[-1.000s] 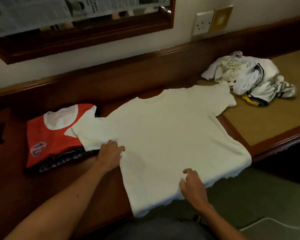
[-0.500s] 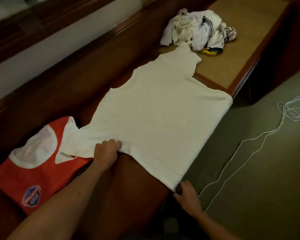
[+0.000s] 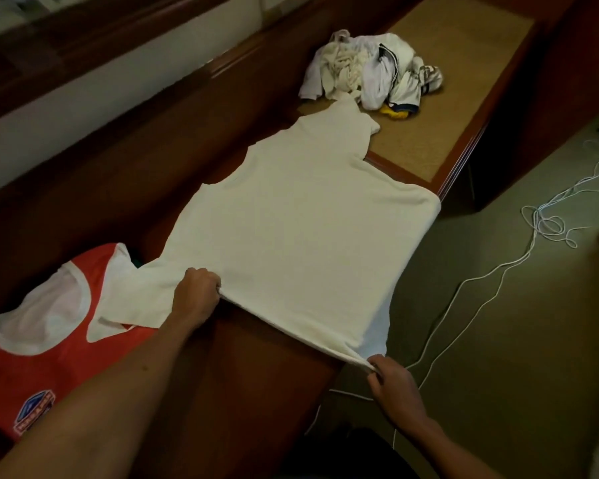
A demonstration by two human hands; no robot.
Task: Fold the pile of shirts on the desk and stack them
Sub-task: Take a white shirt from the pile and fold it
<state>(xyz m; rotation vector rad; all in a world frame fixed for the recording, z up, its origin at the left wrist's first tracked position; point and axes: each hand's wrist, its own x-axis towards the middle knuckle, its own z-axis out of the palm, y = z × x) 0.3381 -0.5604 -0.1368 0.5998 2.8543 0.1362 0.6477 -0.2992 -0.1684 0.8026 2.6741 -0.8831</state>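
Dark wooden desk [image 3: 256, 357] along the wall, and the white shirt [image 3: 291, 243] lies spread flat on it, hem hanging off the near edge. Left hand [image 3: 196, 295] pinches the shirt's side below the sleeve; right hand [image 3: 393, 382] pinches the hem corner. Best play: lift both points level, keep that edge taut, fold it across the shirt. Compared with 0.5 s ago, that edge is now lifted and stretched. Folded red shirt [image 3: 42, 357] touches the shirt's sleeve; unfolded pile [image 3: 370, 74] just beyond its far sleeve.
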